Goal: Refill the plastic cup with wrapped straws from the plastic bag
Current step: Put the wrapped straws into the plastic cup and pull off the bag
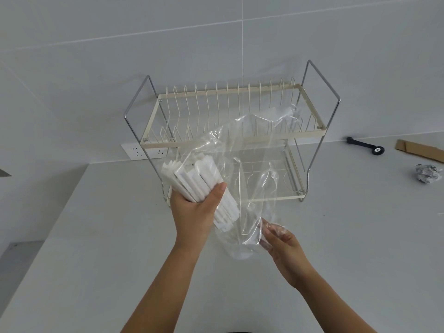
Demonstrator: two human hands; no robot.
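My left hand (195,207) grips a thick bundle of white paper-wrapped straws (192,176) in mid-air over the counter, its upper ends pointing up and left. A clear plastic bag (242,164) hangs crumpled beside and around the bundle's lower part. My right hand (281,246) pinches the bag's lower edge, below and right of the bundle. Something clear and rounded (236,246) shows through the bag's bottom; I cannot tell whether it is the plastic cup.
A two-tier wire dish rack (230,138) stands against the tiled wall right behind the bag. On the grey counter (120,236) at the right lie a black tool (367,145), a cardboard strip (420,150) and crumpled foil (428,173). A wall socket (141,151) sits left of the rack.
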